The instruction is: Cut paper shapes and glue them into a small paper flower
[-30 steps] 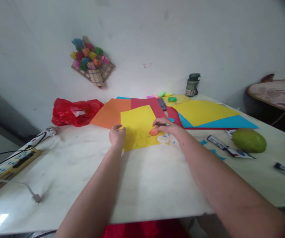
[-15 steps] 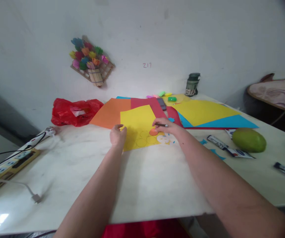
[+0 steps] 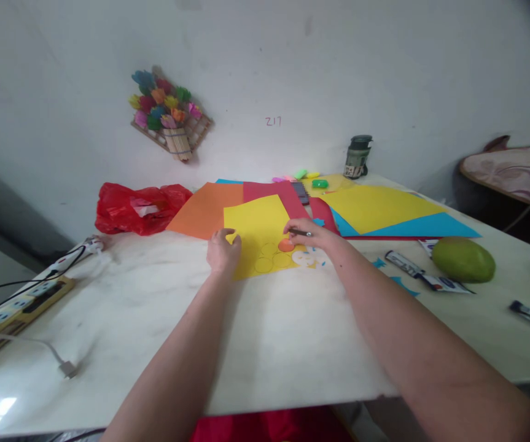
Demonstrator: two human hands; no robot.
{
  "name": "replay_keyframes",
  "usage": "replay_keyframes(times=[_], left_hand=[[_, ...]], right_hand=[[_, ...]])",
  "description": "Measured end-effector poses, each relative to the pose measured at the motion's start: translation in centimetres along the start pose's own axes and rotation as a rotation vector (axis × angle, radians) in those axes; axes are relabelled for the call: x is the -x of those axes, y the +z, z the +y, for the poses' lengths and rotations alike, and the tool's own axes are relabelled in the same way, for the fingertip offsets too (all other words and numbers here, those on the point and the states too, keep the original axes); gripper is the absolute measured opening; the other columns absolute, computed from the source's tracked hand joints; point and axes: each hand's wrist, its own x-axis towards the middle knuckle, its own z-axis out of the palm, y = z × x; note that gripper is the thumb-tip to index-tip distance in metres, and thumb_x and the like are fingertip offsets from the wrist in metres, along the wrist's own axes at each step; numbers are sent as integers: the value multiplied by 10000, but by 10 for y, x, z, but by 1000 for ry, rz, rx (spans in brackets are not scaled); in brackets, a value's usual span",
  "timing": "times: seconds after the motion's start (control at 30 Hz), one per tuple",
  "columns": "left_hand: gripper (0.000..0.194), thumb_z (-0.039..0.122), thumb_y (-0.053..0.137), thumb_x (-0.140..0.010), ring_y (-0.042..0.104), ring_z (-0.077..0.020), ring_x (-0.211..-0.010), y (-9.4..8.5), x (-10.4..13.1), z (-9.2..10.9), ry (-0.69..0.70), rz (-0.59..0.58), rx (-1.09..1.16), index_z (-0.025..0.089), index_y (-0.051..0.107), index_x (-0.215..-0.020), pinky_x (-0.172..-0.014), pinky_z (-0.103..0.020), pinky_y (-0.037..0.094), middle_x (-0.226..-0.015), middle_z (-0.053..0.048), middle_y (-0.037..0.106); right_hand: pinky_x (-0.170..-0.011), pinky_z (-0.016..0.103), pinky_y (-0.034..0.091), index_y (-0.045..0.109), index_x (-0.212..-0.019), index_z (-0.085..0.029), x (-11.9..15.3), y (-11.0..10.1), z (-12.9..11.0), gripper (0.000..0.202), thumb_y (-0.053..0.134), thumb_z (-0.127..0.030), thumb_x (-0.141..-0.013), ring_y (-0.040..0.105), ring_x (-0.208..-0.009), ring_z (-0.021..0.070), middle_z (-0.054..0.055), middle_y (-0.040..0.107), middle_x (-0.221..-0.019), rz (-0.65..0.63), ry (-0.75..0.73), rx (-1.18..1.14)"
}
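Observation:
A sheet of yellow paper (image 3: 255,224) lies on the table with several circles drawn along its near part. My left hand (image 3: 223,252) rests over the sheet's left edge, thumb and fingers apart. A dark pen (image 3: 299,232) sits in my right hand (image 3: 315,233), its fingers closed round it. Just under those fingertips is a small orange paper disc (image 3: 285,245), lying on the yellow sheet. Beside it, at the sheet's right corner, is a white paper cutout (image 3: 301,258) with small blue bits.
Behind lie orange paper (image 3: 200,212), red paper (image 3: 260,191) and more yellow paper (image 3: 375,205) over blue. A red plastic bag (image 3: 142,209) and power strip (image 3: 25,301) are at left. To the right are glue tubes (image 3: 403,264), a green mango (image 3: 462,260) and a bottle (image 3: 357,156).
My left hand has shifted slightly right, farther over the yellow sheet. My right hand stays almost in place with the pen beside the orange disc.

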Motion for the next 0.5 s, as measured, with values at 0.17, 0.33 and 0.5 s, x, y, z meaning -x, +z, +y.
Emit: replay_keyframes(times=[0.17,0.33,0.5], left_hand=[[203,279,486,-758,505,-198,-1001,3,10,11,342,-20,-40,233,622,-901,-807,-298,425,-998,-23,630],[283,333,443,-798,471,-182,-1048,12,29,24,708,-205,-35,202,626,-971,-896,-288,388,-1065,-29,613],[468,491,351,-814,373,-236,-1179,20,52,37,859,-311,-179,229,525,-1161,-1008,-404,255,-1219,-46,520]], right_hand=[[-592,224,398,529,-805,-170,-3,1,0,170,555,-134,-641,506,-652,113,-9,525,-719,3,27,-10],[-578,232,403,523,-811,-159,-3,2,0,177,525,-115,-640,511,-622,118,-12,523,-666,-16,56,-97],[-603,250,420,520,-828,-166,-1,2,-2,185,515,-115,-650,527,-635,122,-17,535,-657,-39,55,-160]])
